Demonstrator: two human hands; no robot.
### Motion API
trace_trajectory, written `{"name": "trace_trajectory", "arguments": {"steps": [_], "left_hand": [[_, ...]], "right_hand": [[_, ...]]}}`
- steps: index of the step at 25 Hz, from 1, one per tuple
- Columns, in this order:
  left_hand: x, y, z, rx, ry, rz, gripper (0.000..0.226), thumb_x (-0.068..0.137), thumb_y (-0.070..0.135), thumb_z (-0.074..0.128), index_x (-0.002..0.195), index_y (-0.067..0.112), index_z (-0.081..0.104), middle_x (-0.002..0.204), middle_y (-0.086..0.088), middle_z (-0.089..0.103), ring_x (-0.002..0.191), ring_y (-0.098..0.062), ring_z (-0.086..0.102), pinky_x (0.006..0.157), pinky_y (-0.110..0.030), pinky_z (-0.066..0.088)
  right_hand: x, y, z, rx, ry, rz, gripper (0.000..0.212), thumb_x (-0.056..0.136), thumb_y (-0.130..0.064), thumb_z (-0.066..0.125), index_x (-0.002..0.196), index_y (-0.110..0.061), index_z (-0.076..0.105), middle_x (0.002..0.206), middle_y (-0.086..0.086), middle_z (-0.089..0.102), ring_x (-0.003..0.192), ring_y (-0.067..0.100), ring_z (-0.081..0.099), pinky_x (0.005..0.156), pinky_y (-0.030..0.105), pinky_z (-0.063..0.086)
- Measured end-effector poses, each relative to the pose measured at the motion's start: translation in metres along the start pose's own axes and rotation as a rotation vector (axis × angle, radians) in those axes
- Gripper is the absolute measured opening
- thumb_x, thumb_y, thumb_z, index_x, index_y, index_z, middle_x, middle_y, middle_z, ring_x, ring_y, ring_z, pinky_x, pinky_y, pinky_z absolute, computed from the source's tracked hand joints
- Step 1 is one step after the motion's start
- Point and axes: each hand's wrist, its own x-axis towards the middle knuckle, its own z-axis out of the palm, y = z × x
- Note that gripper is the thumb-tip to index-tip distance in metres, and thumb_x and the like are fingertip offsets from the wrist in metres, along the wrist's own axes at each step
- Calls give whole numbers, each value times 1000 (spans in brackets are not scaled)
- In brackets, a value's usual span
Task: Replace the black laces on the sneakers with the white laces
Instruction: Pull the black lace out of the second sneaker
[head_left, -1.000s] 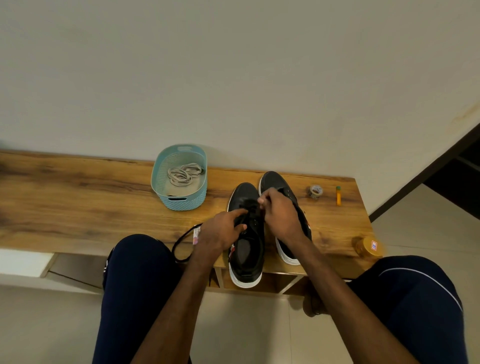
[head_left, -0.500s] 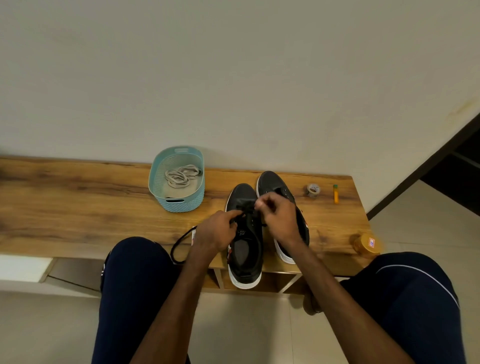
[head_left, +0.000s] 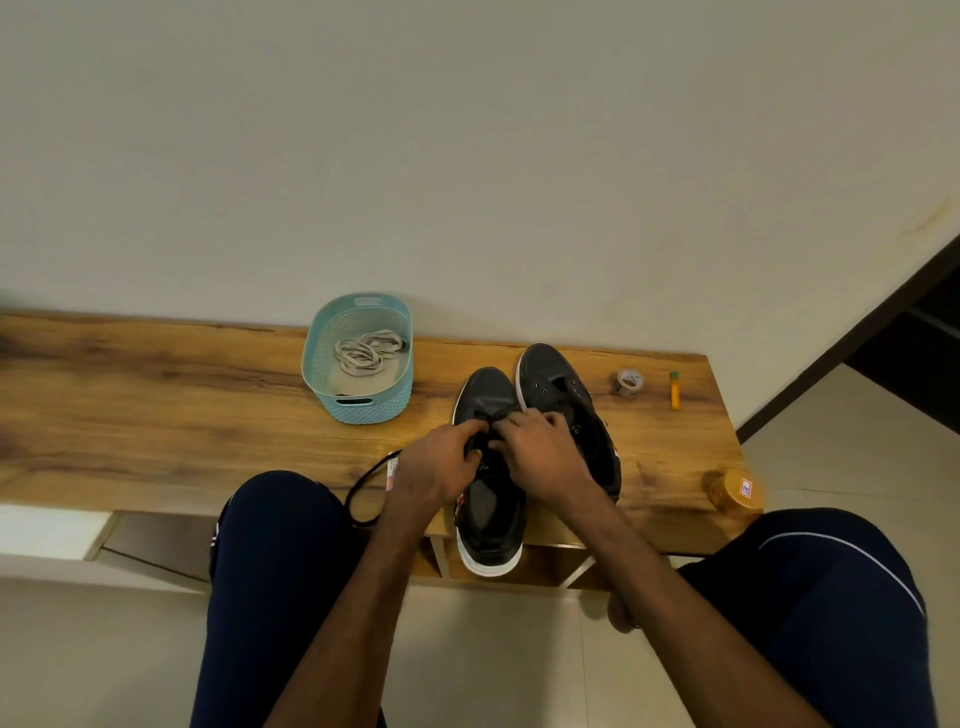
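Two black sneakers with white rubber soles stand side by side, touching, on a wood-grain tabletop (head_left: 156, 415), toes toward the wall. The near sneaker (head_left: 488, 525) has a smooth matte upper, and its heel hangs over the tabletop's front edge. The far sneaker (head_left: 566, 395) sits at 1 o'clock from it and shows a row of small pale eyelets.

Both hands meet over the near sneaker's lacing. The left hand (head_left: 434, 467) has a narrow grip, with thumb and fingers pinched on the black lace (head_left: 363, 488). That thin cord loops out from under the wrist toward 8 o'clock and over the tabletop's edge. The right hand (head_left: 540, 452) is curled, its fingertips down on the lacing. Motion blur hides whether its grip holds the lace or only presses.

At 10 o'clock from the sneakers stands an oval teal plastic basket (head_left: 363, 405) with a woven-pattern wall and a slot handle. The white laces (head_left: 366, 351), flat and coiled, lie inside it.

At 3 o'clock from the far sneaker is a small tape roll (head_left: 628, 383). Beyond that lies an orange tube (head_left: 674, 391) with a green cap. At 4 o'clock, at the tabletop's corner, is a round orange jar (head_left: 735, 491). Its label is too blurred to read.
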Motion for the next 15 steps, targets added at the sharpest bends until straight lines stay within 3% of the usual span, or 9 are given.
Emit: {"name": "trace_trajectory", "arguments": {"steps": [4,6,8,10,13,15], "left_hand": [[-1,-3,-2,-25,5,-5,42,98,31,53,139,40,47,132,4,61,114,-17,59,79,-30,47],[-1,-3,-3,-17,4,-16,42,98,32,53,138,42,47,132,4,61,114,-17,59,80,-30,47],[-1,-4,-3,-17,1,-23,40,98,32,53,136,42,48,132,4,61,113,-17,59,79,-30,46],[-1,-2,-3,-14,-2,-21,40,98,32,52,136,43,48,131,4,61,112,-17,59,78,-30,46],[-2,3,-1,57,24,-13,38,98,31,52,134,40,49,126,4,63,108,-18,61,74,-29,43],[-3,5,-2,133,45,-18,33,95,27,53,127,37,50,116,3,66,99,-19,62,72,-29,43]], "right_hand": [[-1,4,-3,-72,35,116,18,98,-20,53,116,-21,58,121,-1,59,118,20,47,104,43,32],[-3,15,-16,188,181,232,13,96,-11,54,102,-22,59,108,-3,60,106,18,51,97,39,41],[-5,33,-40,562,433,426,12,99,-9,51,98,-17,60,95,-4,60,95,16,57,82,27,46],[-6,51,-59,672,541,512,13,102,-15,52,102,-12,64,91,-5,62,91,16,59,73,21,41],[-3,51,-69,628,316,458,12,99,-21,57,98,-15,68,86,-10,65,81,3,58,72,17,41],[0,44,-61,711,192,431,13,98,-21,61,100,-12,70,87,-3,69,76,2,60,74,19,47]]}}
